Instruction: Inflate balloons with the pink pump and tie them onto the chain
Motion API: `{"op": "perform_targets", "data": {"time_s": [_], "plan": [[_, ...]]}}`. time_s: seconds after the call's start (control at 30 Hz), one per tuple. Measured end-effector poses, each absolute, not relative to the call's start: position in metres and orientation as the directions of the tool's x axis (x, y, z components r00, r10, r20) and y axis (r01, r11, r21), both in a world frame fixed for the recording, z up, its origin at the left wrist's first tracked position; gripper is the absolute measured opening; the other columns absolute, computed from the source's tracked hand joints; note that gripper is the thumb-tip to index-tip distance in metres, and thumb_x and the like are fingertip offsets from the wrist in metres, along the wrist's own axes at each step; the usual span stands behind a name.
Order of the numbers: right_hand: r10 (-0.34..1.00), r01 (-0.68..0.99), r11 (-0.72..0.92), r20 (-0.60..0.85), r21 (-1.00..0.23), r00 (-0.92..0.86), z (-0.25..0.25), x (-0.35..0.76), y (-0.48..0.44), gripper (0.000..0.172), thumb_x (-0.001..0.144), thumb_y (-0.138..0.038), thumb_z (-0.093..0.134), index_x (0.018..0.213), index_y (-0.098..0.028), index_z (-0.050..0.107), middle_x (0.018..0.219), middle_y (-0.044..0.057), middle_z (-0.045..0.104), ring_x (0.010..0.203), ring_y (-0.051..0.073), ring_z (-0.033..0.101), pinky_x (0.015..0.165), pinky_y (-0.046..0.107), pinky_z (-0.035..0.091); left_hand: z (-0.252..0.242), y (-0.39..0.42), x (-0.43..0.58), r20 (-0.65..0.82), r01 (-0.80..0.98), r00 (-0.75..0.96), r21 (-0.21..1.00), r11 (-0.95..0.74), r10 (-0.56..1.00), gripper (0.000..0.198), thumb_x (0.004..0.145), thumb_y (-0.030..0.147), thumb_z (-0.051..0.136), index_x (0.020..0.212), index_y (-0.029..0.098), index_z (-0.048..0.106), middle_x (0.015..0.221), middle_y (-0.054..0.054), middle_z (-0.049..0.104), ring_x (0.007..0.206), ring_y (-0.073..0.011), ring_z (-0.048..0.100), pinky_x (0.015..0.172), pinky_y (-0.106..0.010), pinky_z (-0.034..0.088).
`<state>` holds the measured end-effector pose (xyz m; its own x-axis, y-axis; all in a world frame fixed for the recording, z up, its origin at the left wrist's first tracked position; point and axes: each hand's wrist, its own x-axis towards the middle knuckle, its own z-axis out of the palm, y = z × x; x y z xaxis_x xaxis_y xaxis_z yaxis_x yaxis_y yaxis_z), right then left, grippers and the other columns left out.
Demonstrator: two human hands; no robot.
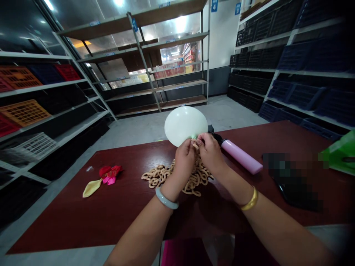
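Note:
An inflated pale mint balloon (185,125) sits just beyond my fingertips, its neck between my two hands. My left hand (185,157) is closed, thumb and fingers pinched at the balloon's neck. On the other side of the neck, my right hand (208,148) pinches too, its fingertips meeting the left ones. A small tan piece shows between the fingertips; whether it is a loop from the pile is hard to tell. Beneath both hands lies a heap of tan cord-like loops (158,175), partly hidden by my wrists.
On the dark red table (124,225) a pink cylindrical object (242,157) with a black end lies at right. Deflated red, pink and yellow balloons (93,187) lie at left. Farther right are a black item (296,192) and a green bag (341,153). Shelves with crates (23,112) surround the table.

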<state>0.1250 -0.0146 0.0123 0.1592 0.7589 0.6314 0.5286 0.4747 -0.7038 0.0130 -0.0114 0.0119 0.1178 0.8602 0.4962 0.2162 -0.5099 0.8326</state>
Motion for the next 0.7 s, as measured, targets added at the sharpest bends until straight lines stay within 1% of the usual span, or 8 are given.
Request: {"op": "perform_targets", "data": {"time_s": [0.1,0.23,0.3,0.37,0.43,0.57,0.7], "plan": [[0.797,0.453,0.443,0.571,-0.774,0.196,0.016,0.125,-0.015,0.009,0.087,-0.029,0.047,0.081,-0.023,0.048,0.082,0.005,0.059,0.079,0.021,0.054,0.074,0.034,0.041,0.012,-0.013,0.014,0.517,0.181,0.128,0.827,-0.533,0.846,0.019,0.092,0.024,0.048,0.082,0.018,0.063,0.077,-0.003,0.061,0.073,-0.0160,0.051,0.069,-0.024,0.037],[0.857,0.362,0.389,0.477,-0.847,0.195,0.020,0.127,-0.017,0.010,0.086,-0.031,0.049,0.079,-0.023,0.049,0.076,0.003,0.058,0.077,0.021,0.054,0.069,0.033,0.041,0.013,-0.010,0.011,0.530,0.193,0.160,0.810,-0.553,0.832,0.013,0.088,0.022,0.055,0.080,0.019,0.065,0.074,-0.003,0.059,0.070,-0.0158,0.049,0.068,-0.023,0.035],[0.876,0.332,0.368,0.444,-0.868,0.187,0.022,0.127,-0.018,0.009,0.085,-0.030,0.048,0.079,-0.023,0.049,0.076,0.004,0.058,0.078,0.021,0.054,0.067,0.033,0.041,0.014,-0.009,0.008,0.540,0.216,0.179,0.794,-0.569,0.822,0.011,0.086,0.020,0.058,0.078,0.019,0.065,0.074,-0.003,0.059,0.070,-0.0159,0.048,0.069,-0.024,0.035],[0.879,0.327,0.372,0.443,-0.869,0.177,0.023,0.127,-0.019,0.008,0.086,-0.029,0.048,0.079,-0.023,0.049,0.077,0.004,0.058,0.078,0.021,0.054,0.067,0.032,0.041,0.015,-0.008,0.006,0.550,0.243,0.191,0.776,-0.582,0.813,0.009,0.085,0.018,0.059,0.078,0.019,0.065,0.075,-0.004,0.059,0.071,-0.0160,0.049,0.070,-0.024,0.034],[0.855,0.356,0.410,0.490,-0.839,0.170,0.024,0.128,-0.020,0.008,0.086,-0.028,0.049,0.079,-0.023,0.049,0.078,0.004,0.057,0.078,0.020,0.054,0.069,0.033,0.041,0.017,-0.010,0.005,0.549,0.251,0.180,0.777,-0.577,0.816,0.010,0.085,0.018,0.058,0.078,0.019,0.065,0.073,-0.003,0.059,0.069,-0.0156,0.048,0.069,-0.024,0.034],[0.760,0.446,0.520,0.633,-0.729,0.149,0.026,0.128,-0.022,0.009,0.087,-0.025,0.049,0.079,-0.022,0.049,0.080,0.003,0.056,0.079,0.019,0.053,0.074,0.033,0.041,0.021,-0.015,0.007,0.531,0.203,0.111,0.815,-0.543,0.840,0.011,0.086,0.020,0.058,0.077,0.018,0.064,0.069,-0.002,0.058,0.065,-0.0144,0.046,0.065,-0.023,0.034],[0.676,0.575,0.548,0.727,-0.608,0.123,0.025,0.126,-0.028,0.011,0.091,-0.024,0.046,0.080,-0.023,0.049,0.085,0.005,0.055,0.082,0.020,0.052,0.076,0.034,0.042,0.022,-0.016,0.009,0.543,0.199,0.106,0.809,-0.553,0.833,0.018,0.089,0.024,0.054,0.074,0.018,0.062,0.069,-0.001,0.056,0.066,-0.0138,0.047,0.065,-0.023,0.035]]}}
